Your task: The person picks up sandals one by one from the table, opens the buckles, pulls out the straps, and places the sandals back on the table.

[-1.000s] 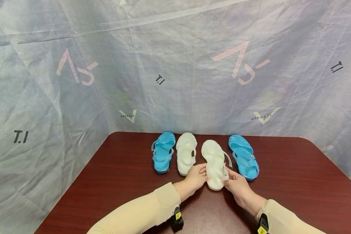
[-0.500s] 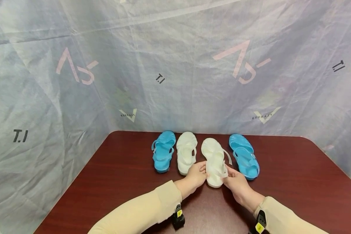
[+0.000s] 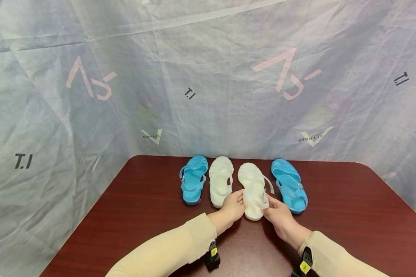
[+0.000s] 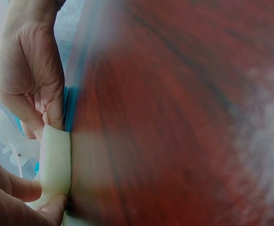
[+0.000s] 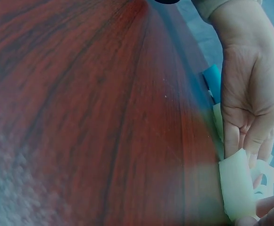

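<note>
A white jelly sandal is held at its heel end between my two hands, its toe toward the back of the table. My left hand grips the left side of the heel and my right hand grips the right side. Seen from the left wrist, the pale heel has fingers on both sides of it. In the right wrist view the same heel stands close to the tabletop. One loose ankle strap sticks out to the right. Whether the sole touches the table cannot be told.
Left of the held sandal lie another white sandal and a blue sandal. A second blue sandal lies close by my right hand. A grey printed cloth hangs behind the dark red table.
The held white sandal has shifted slightly toward the back of the table, and both hands have moved with it. The other sandals stay where they were.
</note>
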`<control>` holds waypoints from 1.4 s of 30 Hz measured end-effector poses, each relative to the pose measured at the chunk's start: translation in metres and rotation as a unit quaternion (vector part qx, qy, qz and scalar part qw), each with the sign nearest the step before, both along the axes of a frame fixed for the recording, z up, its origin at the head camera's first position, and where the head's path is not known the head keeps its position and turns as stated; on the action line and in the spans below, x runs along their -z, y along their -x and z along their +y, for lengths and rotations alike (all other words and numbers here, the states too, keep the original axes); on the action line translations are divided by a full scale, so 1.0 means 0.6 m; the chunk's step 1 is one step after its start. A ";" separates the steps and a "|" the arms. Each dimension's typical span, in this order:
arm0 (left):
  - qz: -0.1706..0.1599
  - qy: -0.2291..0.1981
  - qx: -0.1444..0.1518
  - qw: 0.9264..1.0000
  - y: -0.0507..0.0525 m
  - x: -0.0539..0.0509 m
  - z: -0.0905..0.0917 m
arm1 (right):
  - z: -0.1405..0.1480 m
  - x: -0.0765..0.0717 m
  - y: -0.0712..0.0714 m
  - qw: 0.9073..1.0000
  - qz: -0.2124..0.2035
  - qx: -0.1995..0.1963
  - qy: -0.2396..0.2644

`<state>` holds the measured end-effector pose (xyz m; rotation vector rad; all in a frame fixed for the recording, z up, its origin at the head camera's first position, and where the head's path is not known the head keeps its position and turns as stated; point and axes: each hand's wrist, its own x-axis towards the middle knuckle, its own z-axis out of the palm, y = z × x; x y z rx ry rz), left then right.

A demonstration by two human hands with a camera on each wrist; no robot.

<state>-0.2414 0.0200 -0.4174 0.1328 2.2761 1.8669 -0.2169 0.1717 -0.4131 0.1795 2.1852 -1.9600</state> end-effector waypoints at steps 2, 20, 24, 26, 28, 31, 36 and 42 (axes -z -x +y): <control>0.002 0.004 0.003 1.000 0.001 -0.001 0.000 | 0.001 0.002 0.002 1.000 -0.001 0.000 -0.001; 0.014 0.014 0.001 1.000 0.010 -0.001 0.006 | -0.004 0.003 0.015 1.000 0.000 0.004 0.007; 0.011 0.014 0.001 1.000 0.012 -0.001 0.006 | -0.005 0.005 0.019 1.000 0.001 0.008 0.009; 0.009 0.013 0.001 1.000 0.013 0.000 0.006 | -0.006 0.005 0.019 1.000 -0.001 0.010 0.006; 0.008 0.015 0.001 1.000 0.014 0.001 0.005 | -0.006 0.004 0.020 1.000 -0.001 0.009 0.006; 0.003 0.015 -0.003 1.000 0.015 0.003 0.004 | -0.007 0.004 0.021 1.000 0.000 0.009 0.000; 0.000 0.006 -0.009 1.000 0.017 0.006 0.006 | -0.008 0.007 0.026 1.000 0.004 0.012 -0.006; 0.010 0.002 -0.011 1.000 0.019 0.006 0.010 | -0.008 0.009 0.033 1.000 0.009 0.018 -0.014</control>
